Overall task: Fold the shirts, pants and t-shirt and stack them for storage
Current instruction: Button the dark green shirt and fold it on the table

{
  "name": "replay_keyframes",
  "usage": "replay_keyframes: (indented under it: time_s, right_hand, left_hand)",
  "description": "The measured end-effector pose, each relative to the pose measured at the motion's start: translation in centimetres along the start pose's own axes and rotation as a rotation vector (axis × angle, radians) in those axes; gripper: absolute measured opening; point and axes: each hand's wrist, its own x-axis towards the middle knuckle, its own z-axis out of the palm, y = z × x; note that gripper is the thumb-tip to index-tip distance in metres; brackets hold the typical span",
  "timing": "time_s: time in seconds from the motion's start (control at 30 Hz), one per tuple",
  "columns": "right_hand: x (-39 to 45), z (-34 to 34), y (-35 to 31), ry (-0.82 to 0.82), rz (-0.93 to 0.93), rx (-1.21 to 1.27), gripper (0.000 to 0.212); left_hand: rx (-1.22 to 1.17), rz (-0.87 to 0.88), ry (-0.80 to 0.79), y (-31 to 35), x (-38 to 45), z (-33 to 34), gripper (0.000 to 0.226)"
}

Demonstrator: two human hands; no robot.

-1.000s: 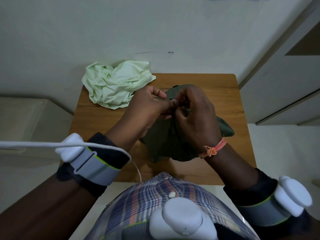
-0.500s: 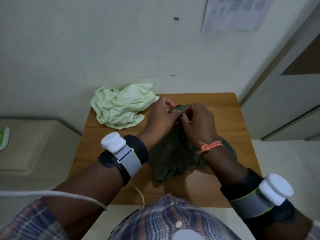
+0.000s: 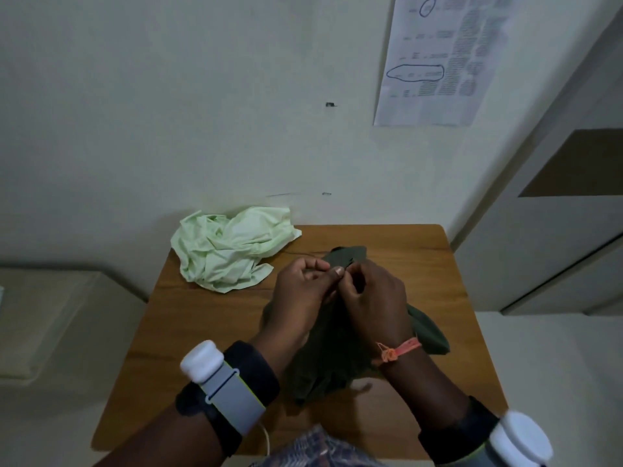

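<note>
A dark green garment (image 3: 332, 358) lies bunched on the middle of the small wooden table (image 3: 209, 318). My left hand (image 3: 300, 294) and my right hand (image 3: 374, 298) meet above it, and both pinch its upper edge between thumb and fingertips. Much of the dark cloth is hidden under my hands and wrists. A crumpled pale green garment (image 3: 229, 247) sits at the table's far left corner, apart from both hands.
The table stands against a pale wall with a printed paper sheet (image 3: 438, 59) taped up at the right. A cabinet (image 3: 553, 230) rises to the right of the table. A low beige surface (image 3: 43, 318) lies to the left.
The view has tilted upward, so the table and hands sit lower in the frame. Both hands keep pinching the dark green garment at the same spot.
</note>
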Motion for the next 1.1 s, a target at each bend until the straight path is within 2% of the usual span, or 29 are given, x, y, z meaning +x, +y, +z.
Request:
replay_keyframes:
  time_s: [0.07,0.2,0.3,0.37,0.43,0.47,0.5,0.57,0.63,0.73,0.83,0.97,1.1]
  right_hand:
    - [-0.3,-0.1,-0.2,-0.002,-0.018,0.013,0.01]
    - [-1.0,-0.2,-0.8,-0.051,-0.024,0.012,0.01]
    - [-1.9,-0.6,-1.3,-0.09,-0.017,0.103,0.011]
    - [-2.1,-1.1,-1.0,-0.15,0.166,0.408,0.011]
    - [-1.8,-1.9,-0.7,-0.335,0.442,0.868,0.012]
    - [-1.7,-2.0,-0.4,-0.414,0.525,1.019,0.013]
    - [-1.5,-2.0,-0.1,-0.453,0.534,1.047,0.014]
    - [-1.8,-1.6,-0.2,-0.419,0.445,0.961,0.013]
    - [-2.8,-1.1,-0.7,-0.303,0.319,0.801,0.012]
    - [-4.0,-0.6,-1.7,-0.241,0.207,0.578,0.034]
    - [-4.2,-0.4,-1.9,-0.232,0.225,0.557,0.035]
    - [-3.5,-0.7,-1.2,-0.184,0.325,0.677,0.026]
    - [-2.6,-0.9,-0.5,-0.102,0.46,0.796,0.02]
  left_hand:
    - [0.046,0.012,0.009,0.2,-0.1,-0.2,0.021]
    - [0.35,0.086,-0.009,0.1,-0.1,-1.4,0.023]
    - [0.387,0.061,-0.092,0.1,-0.1,-2.3,0.025]
    - [0.296,0.01,-0.186,0.3,-0.2,-2.8,0.023]
    - [0.103,-0.083,-0.263,0.3,-0.2,-3.4,0.019]
    - [-0.002,-0.137,-0.292,0.2,-0.3,-3.7,0.019]
    - [-0.079,-0.179,-0.303,0.1,-0.3,-3.8,0.019]
    - [-0.153,-0.232,-0.291,-0.2,-0.3,-3.7,0.016]
    - [-0.209,-0.274,-0.264,-0.2,-0.2,-3.5,0.012]
    - [-0.185,-0.29,-0.214,0.2,0.1,-3.7,0.009]
    - [-0.048,-0.23,-0.207,0.5,0.2,-4.2,0.013]
    - [0.039,-0.147,-0.184,0.3,-0.6,-5.0,0.025]
    - [0.406,-0.069,-0.218,0.0,-2.5,-5.2,0.04]
